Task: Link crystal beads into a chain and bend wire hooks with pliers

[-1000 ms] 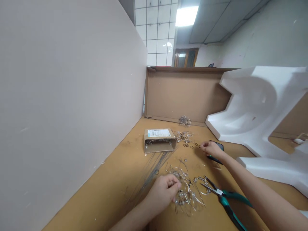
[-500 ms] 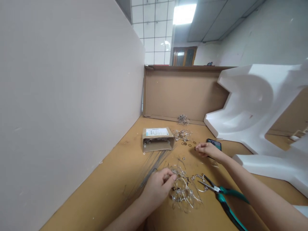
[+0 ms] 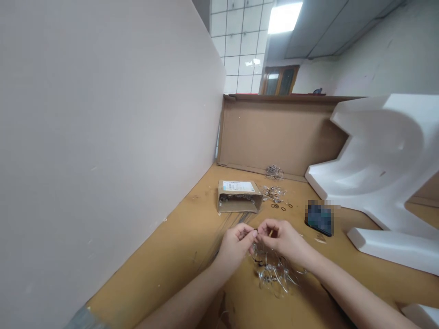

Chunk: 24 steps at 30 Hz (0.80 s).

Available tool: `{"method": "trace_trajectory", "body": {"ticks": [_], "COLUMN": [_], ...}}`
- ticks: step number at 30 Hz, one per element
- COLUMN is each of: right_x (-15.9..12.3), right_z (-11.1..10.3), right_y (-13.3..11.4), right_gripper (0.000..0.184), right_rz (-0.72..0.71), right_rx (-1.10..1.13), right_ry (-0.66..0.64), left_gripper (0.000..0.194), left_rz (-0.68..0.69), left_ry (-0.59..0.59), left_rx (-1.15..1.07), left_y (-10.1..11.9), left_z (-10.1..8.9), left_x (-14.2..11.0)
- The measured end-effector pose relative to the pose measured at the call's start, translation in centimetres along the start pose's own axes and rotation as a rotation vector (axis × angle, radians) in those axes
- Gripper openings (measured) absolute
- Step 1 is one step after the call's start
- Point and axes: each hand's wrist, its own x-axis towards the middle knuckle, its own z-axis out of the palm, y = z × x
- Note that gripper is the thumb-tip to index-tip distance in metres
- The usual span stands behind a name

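Observation:
My left hand (image 3: 236, 242) and my right hand (image 3: 279, 237) meet fingertip to fingertip above the table, both pinched closed. Between the fingertips shows a small dark ring (image 3: 255, 231), held by my right hand. What my left fingers grip is mostly hidden. Just below the hands lies a tangled heap of thin wire loops with clear, shiny pieces (image 3: 272, 274). Straight thin wires (image 3: 224, 224) run along the table to the left, partly behind my left hand. Several loose dark rings (image 3: 283, 209) lie beyond my hands.
A small open cardboard box (image 3: 238, 205) with a white label lies on its side. Beside it are a near pile (image 3: 274, 194) and a far pile (image 3: 274, 172) of wire pieces. A phone (image 3: 319, 219) lies right, before white foam packing (image 3: 377, 146). Cardboard (image 3: 281, 137) stands behind.
My right hand has moved left from beside the loose rings, bringing a small dark ring to my left fingertips. The view has shifted, and my right arm now hides most of the green-handled pliers.

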Motion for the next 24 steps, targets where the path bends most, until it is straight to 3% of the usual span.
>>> {"method": "trace_trajectory", "body": {"ticks": [4, 8, 12, 16, 18, 24], "right_x": [0.2, 0.9, 1.4, 1.3, 1.0, 0.2], "right_z": [0.2, -1.6, -4.2, -5.1, -4.3, -0.3], "right_y": [1.1, 3.2, 4.6, 3.6, 2.4, -0.4], "right_gripper": [0.012, 0.019, 0.014, 0.013, 0.017, 0.019], "right_rz": [0.074, 0.175, 0.221, 0.180, 0.133, 0.007], "right_rx": [0.032, -0.005, -0.153, -0.277, -0.277, -0.155], "right_ry": [0.026, 0.132, 0.265, 0.369, 0.341, 0.048], "left_gripper": [0.029, 0.028, 0.028, 0.027, 0.025, 0.030], "left_rz": [-0.045, -0.073, -0.144, -0.127, -0.102, -0.099], "left_ry": [-0.003, -0.022, -0.119, -0.156, -0.172, -0.186], "left_rx": [-0.151, -0.344, -0.311, -0.278, -0.286, -0.275], "left_y": [0.0, 0.2, 0.1, -0.2, -0.2, 0.2], "left_z": [-0.6, -1.2, -1.2, -0.9, -0.8, -0.7], "left_x": [0.4, 0.5, 0.4, 0.2, 0.1, 0.0]}}
